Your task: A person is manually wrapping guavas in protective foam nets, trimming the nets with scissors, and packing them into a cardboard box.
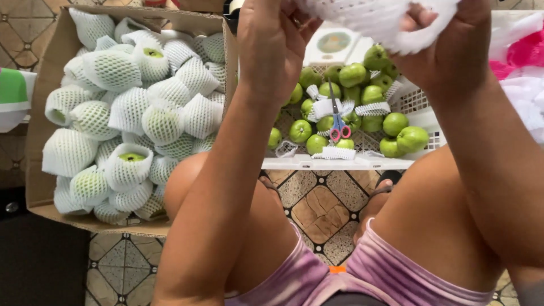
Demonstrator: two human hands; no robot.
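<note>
My left hand (272,42) and my right hand (447,48) are raised close to the camera at the top of the view. Both grip a white foam net sleeve (374,20) stretched between them; whether a fruit is inside it is hidden. Below the hands a white plastic crate (334,163) holds several bare green guavas (352,75), loose foam sleeves and a pair of small scissors (339,127) with pink and blue handles. At the left a cardboard box (42,113) is filled with guavas wrapped in white foam nets (113,71).
My knees and pink shorts (317,277) fill the bottom of the view above a patterned tile floor (320,207). Pink and white plastic bags (521,62) lie at the right edge. A green and white object (12,93) sits at the far left.
</note>
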